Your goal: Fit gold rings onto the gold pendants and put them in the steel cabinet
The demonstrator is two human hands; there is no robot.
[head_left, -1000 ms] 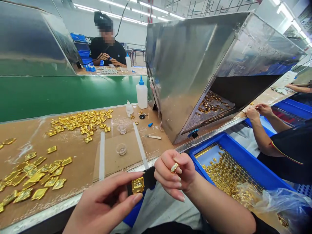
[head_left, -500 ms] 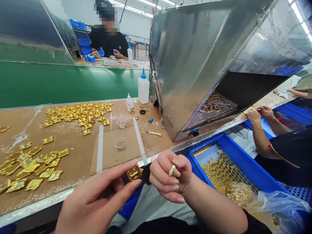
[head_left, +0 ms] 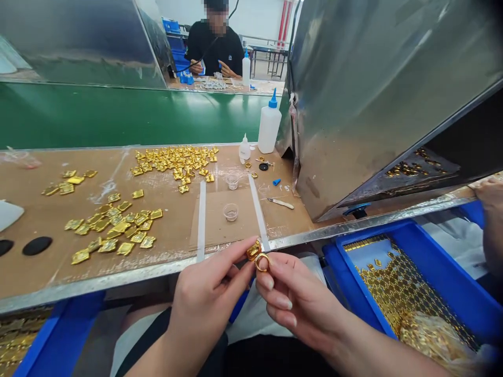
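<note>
Pinching a gold square piece (head_left: 253, 250) between the fingers of your left hand (head_left: 214, 288), and a gold ring (head_left: 257, 266) between those of your right hand (head_left: 296, 293). Both sit close together near the front edge of the counter (head_left: 181, 214); can't tell whether joined. Likely risk: a shallow fingertip hold lets one slip and drop; uneven pressure could skew the ring.

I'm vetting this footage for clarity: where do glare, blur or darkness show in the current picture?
Head view: pale reflections streak the hood, with sheen on the green panel; the hood's opening is dark; the ring in the right hand reads clearly; the co-worker's hand at the right edge looks soft.
</note>
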